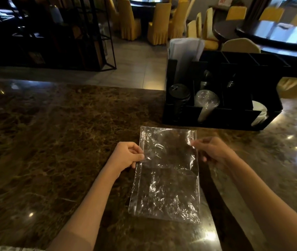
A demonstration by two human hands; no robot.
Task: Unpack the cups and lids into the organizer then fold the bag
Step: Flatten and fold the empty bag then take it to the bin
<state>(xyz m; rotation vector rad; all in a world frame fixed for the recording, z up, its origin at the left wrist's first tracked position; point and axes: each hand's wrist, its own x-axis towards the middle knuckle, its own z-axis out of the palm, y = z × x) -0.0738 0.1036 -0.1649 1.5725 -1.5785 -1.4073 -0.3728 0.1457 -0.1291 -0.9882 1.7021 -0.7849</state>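
- The left hand [128, 156] pinches the left edge of the clear bag [165, 178], its grip closed on the plastic.
- The bag lies flat and empty on the table [53, 142], just in front of the black organizer [220, 113], where dark lids [179, 93] and clear cups [206, 102] already sit.
- The right hand [211, 151] nips the bag's right edge near its far corner, grip closed.
- To fold well: match edges, smooth air out, then crease.
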